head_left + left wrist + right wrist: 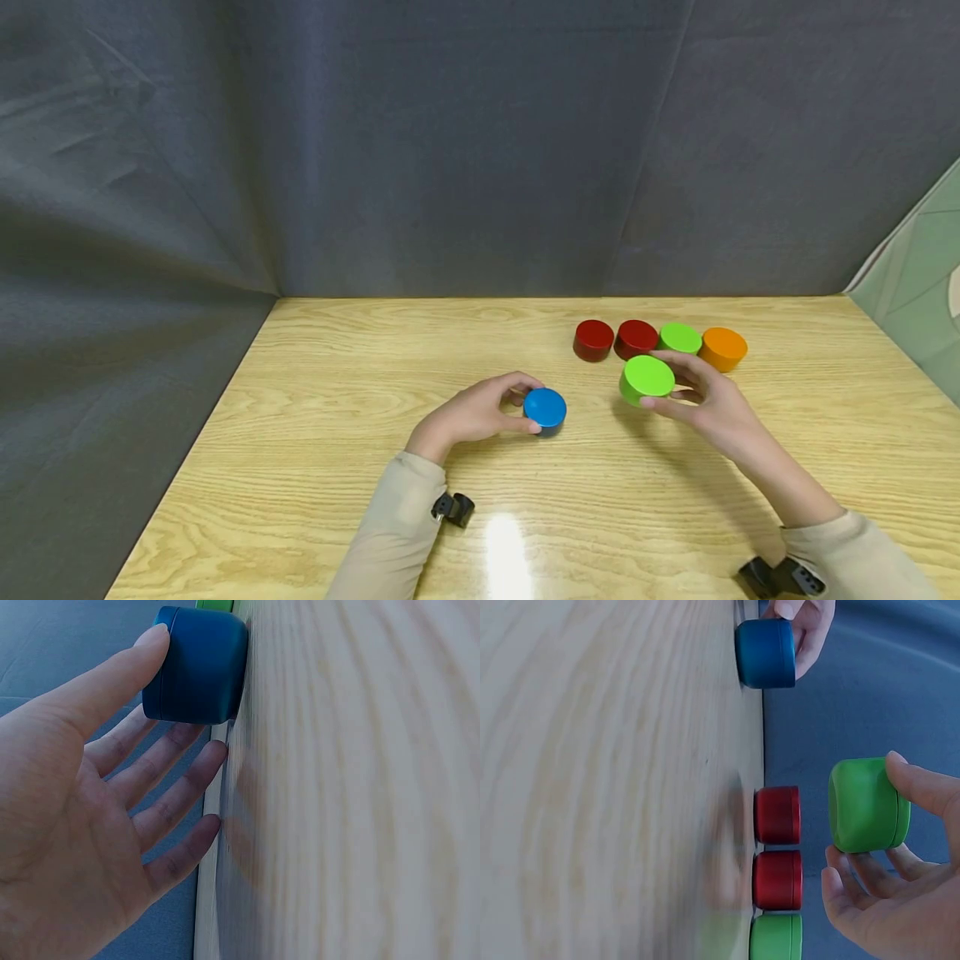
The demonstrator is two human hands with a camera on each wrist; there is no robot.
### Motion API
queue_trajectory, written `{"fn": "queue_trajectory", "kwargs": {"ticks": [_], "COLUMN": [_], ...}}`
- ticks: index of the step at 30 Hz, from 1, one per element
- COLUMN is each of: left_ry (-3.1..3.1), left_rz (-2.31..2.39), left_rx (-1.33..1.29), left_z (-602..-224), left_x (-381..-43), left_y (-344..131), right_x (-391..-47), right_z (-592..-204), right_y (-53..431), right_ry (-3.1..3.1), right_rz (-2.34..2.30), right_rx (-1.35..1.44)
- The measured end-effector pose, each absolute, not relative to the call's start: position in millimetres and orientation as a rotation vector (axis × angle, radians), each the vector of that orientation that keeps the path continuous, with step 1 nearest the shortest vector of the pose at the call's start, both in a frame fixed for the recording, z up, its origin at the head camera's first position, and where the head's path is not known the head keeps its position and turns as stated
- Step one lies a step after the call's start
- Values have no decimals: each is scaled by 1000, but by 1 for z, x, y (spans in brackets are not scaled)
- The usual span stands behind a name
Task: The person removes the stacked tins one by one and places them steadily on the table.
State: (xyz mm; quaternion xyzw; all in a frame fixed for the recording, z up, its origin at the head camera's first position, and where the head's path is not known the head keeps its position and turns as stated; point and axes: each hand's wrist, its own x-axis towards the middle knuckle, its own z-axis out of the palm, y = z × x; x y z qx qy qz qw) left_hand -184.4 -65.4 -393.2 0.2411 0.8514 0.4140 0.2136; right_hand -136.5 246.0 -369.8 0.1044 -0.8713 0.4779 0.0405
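Note:
My left hand (476, 412) pinches a small round blue tin (545, 407) between thumb and fingers, near the middle of the table. In the left wrist view the thumb presses the lid edge of this blue tin (196, 667), and its base is at the wood. My right hand (712, 404) grips a bright green lidded tin (647, 379) by its sides. That tin (864, 804) is raised off the table in the right wrist view, with the thumb on one side and fingertips on the other.
Behind the right hand runs a row of similar tins: two red ones (593, 340), a second green one (680, 337) and an orange one (723, 348). A dark grey cloth (465, 167) hangs along the back and left edges of the wooden table (337, 358).

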Motion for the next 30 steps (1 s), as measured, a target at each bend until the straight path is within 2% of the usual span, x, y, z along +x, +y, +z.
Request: {"fn": "queue_trajectory", "kwargs": {"ticks": [30], "left_ry": [2371], "left_rz": [1140], "left_rx": [678], "left_z": [-397], "left_x": [-186], "left_y": [-65], "right_x": [-131], "right_z": [-379], "right_y": [294], "right_ry": [-2696], "right_rz": [1455], "right_rx": [118]}}
